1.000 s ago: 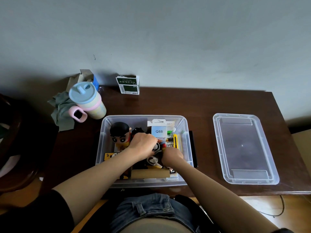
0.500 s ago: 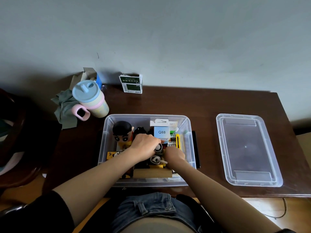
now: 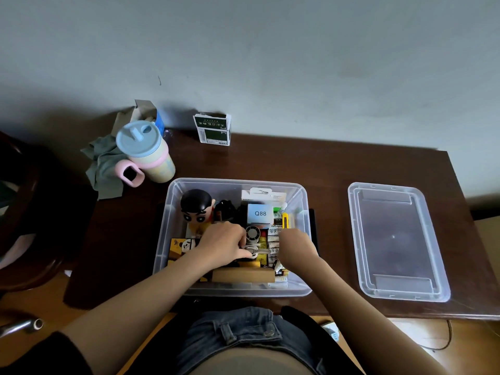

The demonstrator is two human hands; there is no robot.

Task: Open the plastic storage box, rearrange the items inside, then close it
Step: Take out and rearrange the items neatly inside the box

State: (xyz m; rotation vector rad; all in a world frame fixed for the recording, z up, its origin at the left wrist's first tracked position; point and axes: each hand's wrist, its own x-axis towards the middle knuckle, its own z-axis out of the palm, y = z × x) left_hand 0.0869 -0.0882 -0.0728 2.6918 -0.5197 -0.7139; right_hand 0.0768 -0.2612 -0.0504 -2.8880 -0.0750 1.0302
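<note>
The clear plastic storage box [image 3: 173, 212] stands open on the brown table, full of small items. Its lid [image 3: 397, 242] lies flat to the right. Inside are a black-haired cartoon figure [image 3: 196, 207], a white Q88 box [image 3: 260, 213], a small round fan [image 3: 253, 234], a yellow utility knife [image 3: 285, 220] and a brown cardboard piece [image 3: 243, 274]. My left hand [image 3: 220, 244] reaches into the middle of the box, and its fingers pinch a small white cord-like item [image 3: 254, 251]. My right hand [image 3: 295, 246] is curled over the white packets [image 3: 272, 238] at the box's right side, with its fingertips hidden.
A tumbler with a blue lid and pink handle [image 3: 143, 152] stands at the back left beside a grey cloth [image 3: 104, 169]. An open green-and-white carton [image 3: 212, 128] stands against the wall. The table's front edge is close to my lap.
My left hand slid nearer and took hold of the small white item. My right hand moved off it toward the box's right side. The round fan now shows between my hands.
</note>
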